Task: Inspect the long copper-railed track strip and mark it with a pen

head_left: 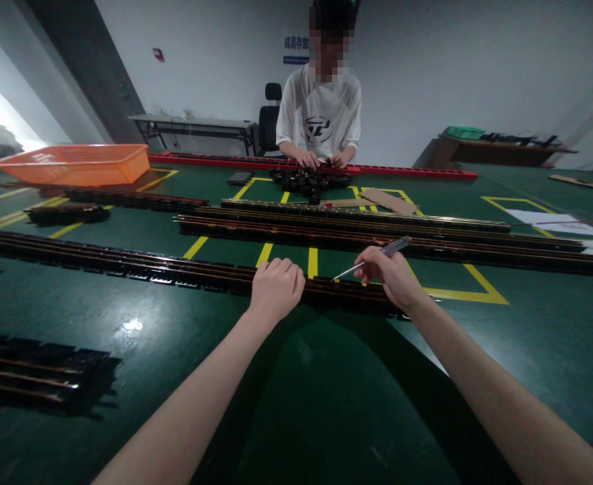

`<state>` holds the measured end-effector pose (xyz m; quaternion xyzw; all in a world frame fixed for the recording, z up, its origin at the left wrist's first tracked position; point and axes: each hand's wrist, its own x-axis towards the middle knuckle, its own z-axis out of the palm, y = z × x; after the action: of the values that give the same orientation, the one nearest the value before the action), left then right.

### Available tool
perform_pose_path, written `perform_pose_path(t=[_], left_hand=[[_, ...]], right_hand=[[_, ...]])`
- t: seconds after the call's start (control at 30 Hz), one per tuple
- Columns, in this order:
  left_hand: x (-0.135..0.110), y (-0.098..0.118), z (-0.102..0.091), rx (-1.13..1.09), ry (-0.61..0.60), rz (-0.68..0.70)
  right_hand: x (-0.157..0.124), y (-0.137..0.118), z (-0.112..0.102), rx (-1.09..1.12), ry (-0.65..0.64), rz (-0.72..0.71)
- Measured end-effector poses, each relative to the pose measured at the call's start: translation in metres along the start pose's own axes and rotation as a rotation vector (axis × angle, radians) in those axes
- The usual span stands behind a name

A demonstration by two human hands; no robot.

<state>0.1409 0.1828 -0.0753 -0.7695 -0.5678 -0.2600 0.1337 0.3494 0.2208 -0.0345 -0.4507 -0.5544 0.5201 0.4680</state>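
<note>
A long black rail with copper-coloured strips (215,275) lies across the green table in front of me. My left hand (277,286) is closed over the rail near its right part, the fingers curled and their tips hidden. To the right, my right hand (390,273) grips a screwdriver (396,246) with a clear handle. Its thin metal shaft slants down to the left, and the tip is at the rail a little right of my left hand. I cannot tell whether the tip touches it.
Beyond lie more long rails (377,232) in a bundle. An orange basket (79,165) stands at the far left; another rail end (38,370) lies near left. Opposite, a person in a white shirt (319,114) handles a pile of black parts (311,180) by a red rail (412,172).
</note>
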Motion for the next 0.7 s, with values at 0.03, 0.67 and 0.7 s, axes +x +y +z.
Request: perform_pose_path(t=[0.03, 0.67, 0.7], left_hand=[[0.000, 0.000, 0.000, 0.002, 0.005, 0.002], [0.001, 0.000, -0.003, -0.023, -0.059, -0.016], [0.002, 0.000, -0.003, -0.026, -0.061, -0.016]], right_hand=[[0.000, 0.000, 0.000, 0.003, 0.012, 0.004], [0.004, 0.001, -0.009, -0.008, 0.202, 0.040], [0.004, 0.000, -0.011, -0.011, 0.199, 0.042]])
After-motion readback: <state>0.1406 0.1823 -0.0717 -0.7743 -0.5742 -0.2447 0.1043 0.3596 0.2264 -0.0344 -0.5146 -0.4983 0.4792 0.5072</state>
